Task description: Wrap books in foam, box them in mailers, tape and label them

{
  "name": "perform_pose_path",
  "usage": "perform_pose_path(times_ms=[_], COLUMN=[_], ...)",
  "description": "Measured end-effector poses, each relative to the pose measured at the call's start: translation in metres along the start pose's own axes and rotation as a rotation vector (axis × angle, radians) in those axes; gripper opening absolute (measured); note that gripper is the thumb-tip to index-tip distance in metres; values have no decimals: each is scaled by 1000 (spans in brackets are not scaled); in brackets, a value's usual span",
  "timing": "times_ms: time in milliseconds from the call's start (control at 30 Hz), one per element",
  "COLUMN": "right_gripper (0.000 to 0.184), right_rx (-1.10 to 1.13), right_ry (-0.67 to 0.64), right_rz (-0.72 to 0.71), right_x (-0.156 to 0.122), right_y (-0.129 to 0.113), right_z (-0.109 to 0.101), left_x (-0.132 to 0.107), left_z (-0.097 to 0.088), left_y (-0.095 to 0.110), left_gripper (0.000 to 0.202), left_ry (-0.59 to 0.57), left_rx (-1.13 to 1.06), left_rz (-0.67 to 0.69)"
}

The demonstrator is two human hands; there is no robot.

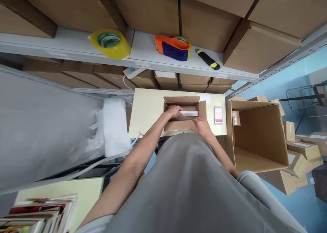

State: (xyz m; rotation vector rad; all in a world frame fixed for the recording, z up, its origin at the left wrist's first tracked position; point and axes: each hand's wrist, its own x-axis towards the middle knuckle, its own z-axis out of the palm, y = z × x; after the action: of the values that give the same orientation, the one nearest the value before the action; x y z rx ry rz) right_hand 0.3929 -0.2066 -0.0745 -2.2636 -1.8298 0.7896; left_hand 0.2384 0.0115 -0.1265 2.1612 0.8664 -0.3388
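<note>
An opened small cardboard box (178, 126) sits on the cream tabletop in front of me, its flaps folded outward. Inside it lies a flat white piece (189, 113), which could be paper or a packet. My left hand (174, 111) reaches into the box's left side, fingers closed at the left end of the white piece; its fingertips are partly hidden. At the near right corner, my right hand (201, 125) grips the box's edge with its fingers bent over the near flap. To the right of the box lies a phone (218, 115) with a lit screen.
On the shelf above are a yellow tape roll (110, 43), an orange and blue tape dispenser (173, 47) and a utility knife (207, 59). A large open carton (259, 134) stands right of the table (143, 112). White foam wrap (115, 127) hangs at left.
</note>
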Motion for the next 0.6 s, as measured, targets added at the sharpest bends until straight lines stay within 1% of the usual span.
perform_pose_path(times_ms=[100,200,267,333,400,467,533,567,600], right_gripper=[45,42,41,38,39,47,52,50,42], right_rx=[23,61,89,118,154,193,232,249,263], right_ry=[7,44,71,118,219,358,472,502,515], right_rz=[-20,-49,-64,-70,-49,16,110,156,194], right_x=[-2,-4,-5,-7,-8,-7,-1,2,6], right_y=[1,3,6,10,15,22,29,32,34], right_z=[2,2,0,-4,-7,-9,-9,-8,-7], left_x=[0,-3,-12,-29,-54,-81,-103,-112,-118], left_z=[8,12,13,15,18,22,26,29,32], left_y=[2,6,8,7,4,0,-4,-5,-7], left_gripper=[18,26,30,34,38,40,53,59,62], left_ry=[77,167,225,314,461,656,849,920,964], left_rx=[38,80,93,68,8,-44,-69,-80,-94], left_rz=[-46,-72,-75,-52,-16,-23,-129,-201,-273])
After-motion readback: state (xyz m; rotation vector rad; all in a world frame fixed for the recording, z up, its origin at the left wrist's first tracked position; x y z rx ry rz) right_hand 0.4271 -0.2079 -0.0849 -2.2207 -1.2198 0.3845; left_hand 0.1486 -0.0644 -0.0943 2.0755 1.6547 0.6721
